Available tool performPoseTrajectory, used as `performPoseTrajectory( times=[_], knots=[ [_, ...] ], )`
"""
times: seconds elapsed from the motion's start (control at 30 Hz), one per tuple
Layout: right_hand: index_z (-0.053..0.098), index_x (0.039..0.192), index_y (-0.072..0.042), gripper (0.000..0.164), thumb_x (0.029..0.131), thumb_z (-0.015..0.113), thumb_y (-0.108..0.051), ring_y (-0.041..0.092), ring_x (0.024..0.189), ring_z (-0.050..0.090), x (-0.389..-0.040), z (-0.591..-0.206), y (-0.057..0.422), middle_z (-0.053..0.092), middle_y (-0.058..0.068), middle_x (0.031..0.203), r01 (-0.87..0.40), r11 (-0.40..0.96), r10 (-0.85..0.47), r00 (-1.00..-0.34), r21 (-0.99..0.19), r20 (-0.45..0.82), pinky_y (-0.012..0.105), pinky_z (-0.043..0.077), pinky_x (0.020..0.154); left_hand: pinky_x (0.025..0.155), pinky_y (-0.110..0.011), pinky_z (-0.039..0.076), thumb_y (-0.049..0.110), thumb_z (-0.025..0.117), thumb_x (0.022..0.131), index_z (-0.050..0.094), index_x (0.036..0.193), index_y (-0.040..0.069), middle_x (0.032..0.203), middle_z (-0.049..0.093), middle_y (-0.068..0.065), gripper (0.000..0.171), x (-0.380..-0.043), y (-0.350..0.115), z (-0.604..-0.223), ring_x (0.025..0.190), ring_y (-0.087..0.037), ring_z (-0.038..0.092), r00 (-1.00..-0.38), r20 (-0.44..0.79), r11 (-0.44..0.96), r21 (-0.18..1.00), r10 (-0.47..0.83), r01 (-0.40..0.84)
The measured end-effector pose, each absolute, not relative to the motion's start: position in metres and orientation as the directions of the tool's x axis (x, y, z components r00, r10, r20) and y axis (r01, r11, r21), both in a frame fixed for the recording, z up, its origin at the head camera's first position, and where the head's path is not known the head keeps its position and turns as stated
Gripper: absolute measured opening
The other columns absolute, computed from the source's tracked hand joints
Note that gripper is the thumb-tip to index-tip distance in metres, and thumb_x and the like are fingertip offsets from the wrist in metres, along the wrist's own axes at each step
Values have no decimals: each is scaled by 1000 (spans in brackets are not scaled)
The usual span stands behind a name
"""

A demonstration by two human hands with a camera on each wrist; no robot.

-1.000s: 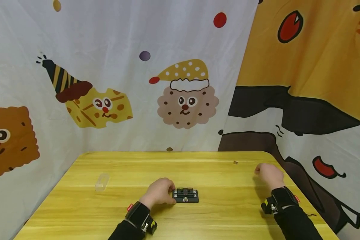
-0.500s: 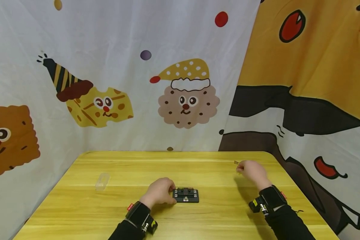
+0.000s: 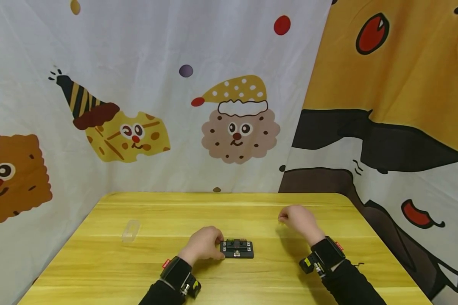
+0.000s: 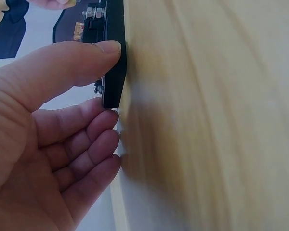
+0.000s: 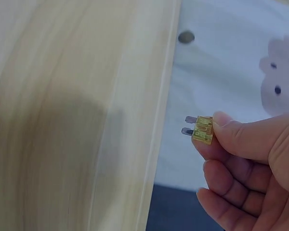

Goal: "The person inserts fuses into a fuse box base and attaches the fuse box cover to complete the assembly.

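A black fuse block (image 3: 236,249) with metal terminals lies flat on the table in the head view. My left hand (image 3: 203,245) grips its left end. In the left wrist view, the thumb (image 4: 86,60) presses the block's long side (image 4: 116,29) and the index finger touches its end; the other fingers curl loosely beside it. Up and to the right of the block, my right hand (image 3: 299,220) is raised over the table. Between its thumb and index finger it pinches a yellow blade fuse (image 5: 203,130), whose two metal prongs stick out away from the hand.
On the left of the wooden table (image 3: 168,212) sits a small clear plastic box or lid (image 3: 131,231). A thin dark scrap (image 3: 359,264) lies near the right forearm. Cartoon-printed curtains (image 3: 149,51) hang behind and beside the table.
My right hand has travelled left across the table toward the fuse block, carrying the fuse. A small brown item at the back right is now out of sight. The left hand stays put.
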State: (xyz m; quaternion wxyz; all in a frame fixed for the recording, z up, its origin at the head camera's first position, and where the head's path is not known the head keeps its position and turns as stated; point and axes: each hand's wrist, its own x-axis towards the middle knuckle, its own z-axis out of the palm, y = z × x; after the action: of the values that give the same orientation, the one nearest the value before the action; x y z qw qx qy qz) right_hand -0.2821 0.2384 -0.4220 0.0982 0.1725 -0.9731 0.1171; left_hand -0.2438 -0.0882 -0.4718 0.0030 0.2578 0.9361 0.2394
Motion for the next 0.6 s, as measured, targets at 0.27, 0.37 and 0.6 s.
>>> performPoseTrajectory(
  times=[0.27, 0.37, 0.6],
  knots=[
    [74, 81, -19, 7, 87, 76, -16, 8, 63, 54, -277, -424, 204, 65, -8, 76, -403, 891, -355, -905, -206, 235, 31, 47, 62, 71, -30, 49, 29, 90, 66, 72, 96, 10, 87, 61, 4, 40, -242, -87, -470, 78, -10, 54, -871, 114, 757, 448, 479, 475],
    [74, 79, -20, 8, 87, 76, -16, 7, 62, 53, -276, -426, 193, 65, -9, 75, -412, 885, -365, -903, -217, 225, 30, 46, 61, 72, -30, 49, 30, 90, 66, 72, 97, 10, 88, 62, 5, 41, -243, -87, -471, 78, -10, 55, -870, 114, 760, 443, 479, 476],
    [74, 80, -21, 8, 87, 75, -16, 7, 64, 56, -270, -427, 171, 66, -10, 76, -511, 833, -462, -854, -214, 242, 27, 47, 61, 71, -30, 49, 29, 90, 66, 72, 97, 10, 87, 62, 4, 41, -243, -88, -471, 78, -10, 55, -869, 117, 758, 443, 481, 479]
  ],
)
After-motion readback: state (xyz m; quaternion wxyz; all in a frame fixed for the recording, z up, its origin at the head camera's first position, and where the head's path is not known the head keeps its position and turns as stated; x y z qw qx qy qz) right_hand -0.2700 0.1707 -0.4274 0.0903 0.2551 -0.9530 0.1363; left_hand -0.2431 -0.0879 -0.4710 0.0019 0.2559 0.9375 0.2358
